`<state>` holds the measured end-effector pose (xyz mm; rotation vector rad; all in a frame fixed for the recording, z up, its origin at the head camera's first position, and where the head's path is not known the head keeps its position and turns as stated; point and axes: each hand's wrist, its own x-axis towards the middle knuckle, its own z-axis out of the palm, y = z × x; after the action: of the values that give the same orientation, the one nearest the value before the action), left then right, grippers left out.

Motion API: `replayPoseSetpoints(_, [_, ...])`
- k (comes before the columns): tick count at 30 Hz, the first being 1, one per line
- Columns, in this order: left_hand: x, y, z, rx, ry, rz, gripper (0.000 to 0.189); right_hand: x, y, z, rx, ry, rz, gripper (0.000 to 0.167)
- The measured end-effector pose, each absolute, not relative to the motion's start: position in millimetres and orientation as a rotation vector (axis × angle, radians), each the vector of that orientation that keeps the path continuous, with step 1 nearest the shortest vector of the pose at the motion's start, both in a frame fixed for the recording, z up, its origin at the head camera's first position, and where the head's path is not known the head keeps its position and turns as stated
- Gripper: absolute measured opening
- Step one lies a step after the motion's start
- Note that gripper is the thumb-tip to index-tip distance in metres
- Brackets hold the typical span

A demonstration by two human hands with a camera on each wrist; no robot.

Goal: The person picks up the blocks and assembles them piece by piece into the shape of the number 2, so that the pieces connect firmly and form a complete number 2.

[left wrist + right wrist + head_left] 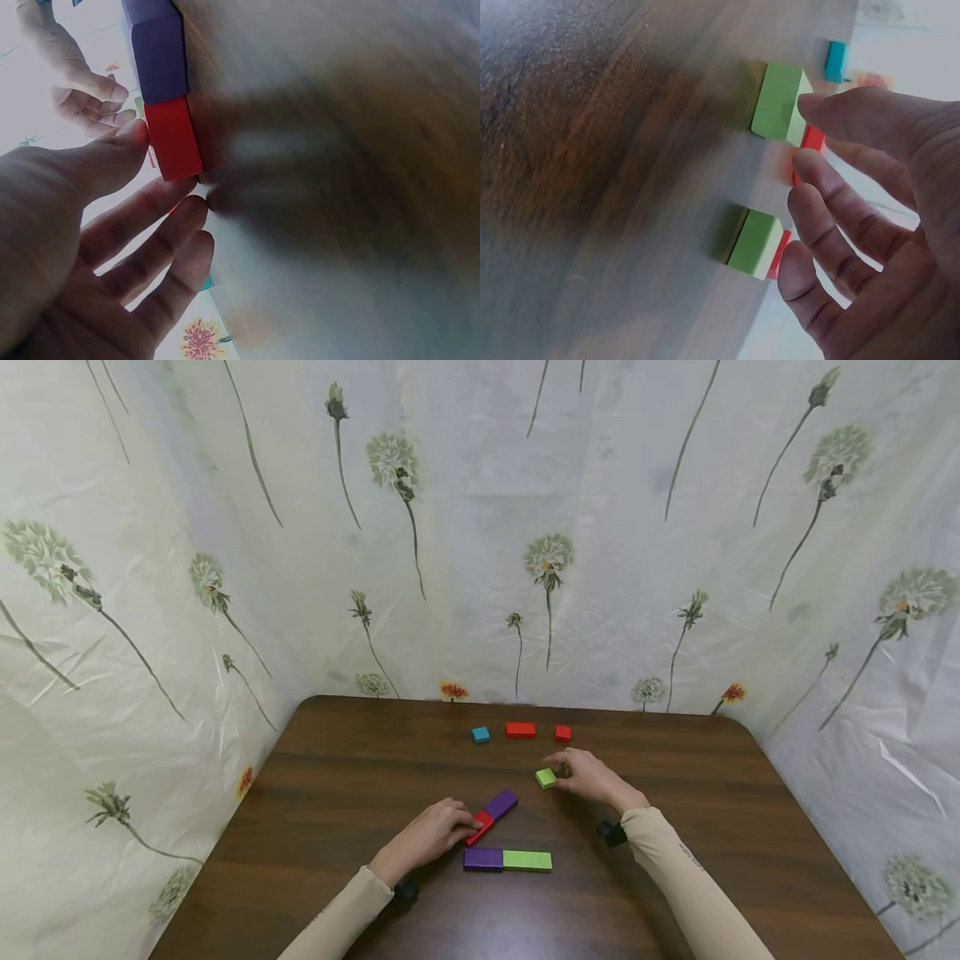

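Observation:
In the head view my left hand grips a small red block. Its thumb lies along one side, the index finger at the near end. That block meets a purple block end to end, forming a slanted row. Farther right, my right hand bends over a lime-green block, thumb tip on its edge and index finger arched at its far side. The index fingertip is hidden behind the thumb in the right wrist view. A second green block shows there beneath the other fingers, which are loosely bent.
Nearest me, a purple block and a long lime-green block lie end to end. Toward the back edge sit a blue block, a long red block and a small red block. Flower-patterned cloth surrounds the brown table.

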<state>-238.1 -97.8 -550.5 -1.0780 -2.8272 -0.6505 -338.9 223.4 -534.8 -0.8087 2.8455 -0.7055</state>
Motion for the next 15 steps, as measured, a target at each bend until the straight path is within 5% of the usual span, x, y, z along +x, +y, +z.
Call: replayPoseSetpoints(15, [-236.5,-97.6,-553.0,-1.064,-2.836,-0.658,0.015,-340.5,218.5,-540.6,-0.808,2.858,-0.66,0.032])
